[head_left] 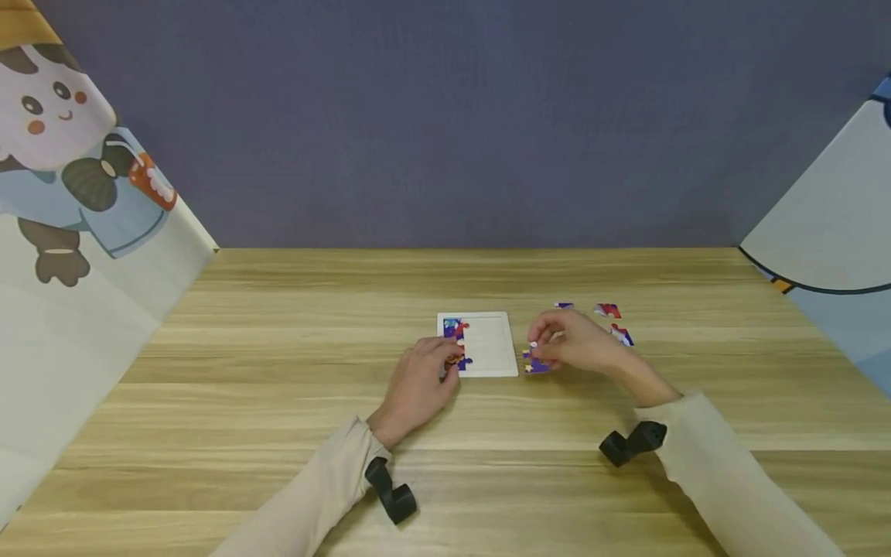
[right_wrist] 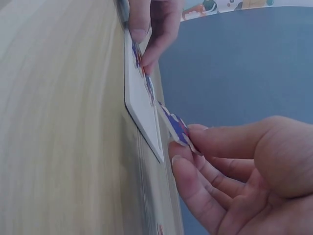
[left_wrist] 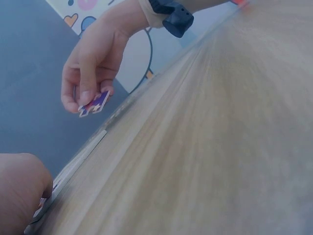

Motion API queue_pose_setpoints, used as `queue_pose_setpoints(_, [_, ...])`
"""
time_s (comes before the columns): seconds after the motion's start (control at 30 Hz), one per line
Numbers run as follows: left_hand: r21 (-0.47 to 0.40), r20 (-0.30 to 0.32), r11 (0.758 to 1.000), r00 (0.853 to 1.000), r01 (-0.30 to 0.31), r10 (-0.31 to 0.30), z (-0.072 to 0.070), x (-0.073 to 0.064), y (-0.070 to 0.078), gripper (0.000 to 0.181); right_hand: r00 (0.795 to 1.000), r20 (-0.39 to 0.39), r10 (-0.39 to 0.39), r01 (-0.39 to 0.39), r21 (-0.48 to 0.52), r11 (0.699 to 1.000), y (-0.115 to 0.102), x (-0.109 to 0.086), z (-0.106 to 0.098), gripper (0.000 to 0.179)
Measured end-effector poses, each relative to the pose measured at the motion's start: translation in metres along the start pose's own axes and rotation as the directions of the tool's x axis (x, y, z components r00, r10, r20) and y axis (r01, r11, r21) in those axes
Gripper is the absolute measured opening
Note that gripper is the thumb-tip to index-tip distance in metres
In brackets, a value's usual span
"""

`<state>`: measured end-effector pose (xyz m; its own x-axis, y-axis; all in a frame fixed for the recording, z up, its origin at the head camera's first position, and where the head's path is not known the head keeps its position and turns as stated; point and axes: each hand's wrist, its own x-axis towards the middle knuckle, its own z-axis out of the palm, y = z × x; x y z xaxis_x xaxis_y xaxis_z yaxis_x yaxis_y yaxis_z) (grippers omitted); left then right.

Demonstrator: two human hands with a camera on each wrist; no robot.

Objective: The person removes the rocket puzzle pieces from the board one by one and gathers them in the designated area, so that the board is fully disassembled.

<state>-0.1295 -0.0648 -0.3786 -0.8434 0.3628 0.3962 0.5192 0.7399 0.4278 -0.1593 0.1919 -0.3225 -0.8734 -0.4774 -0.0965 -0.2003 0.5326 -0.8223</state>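
My right hand [head_left: 574, 340] pinches a purple jigsaw puzzle piece [head_left: 536, 365] between thumb and fingers, just right of the white puzzle tray [head_left: 490, 372]. In the right wrist view that puzzle piece [right_wrist: 176, 128] tilts above the tray's near corner, apart from it. Along the tray's left side stands a column of joined puzzle pieces [head_left: 450, 328], purple, red and blue. Over these lies my left hand [head_left: 421, 379]; its thumb and a finger [right_wrist: 159, 46] touch the pieces and the tray's edge. Part of the column is hidden beneath the fingers.
Several loose puzzle pieces lie right of the tray, among them a red one [head_left: 609, 310], a purple-edged one [head_left: 622, 334] and one [head_left: 564, 305] partly behind the right hand. The wooden table [head_left: 313, 309] ends at a dark blue partition [head_left: 445, 139].
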Motion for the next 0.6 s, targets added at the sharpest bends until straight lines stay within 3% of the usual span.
queue_pose_setpoints(0.6, [-0.010, 0.009, 1.000, 1.000, 0.012, -0.012, -0.001, 0.000, 0.001, 0.022, 0.999, -0.024, 0.039, -0.041, -0.069, 0.997, 0.012, -0.023, -0.021, 0.011])
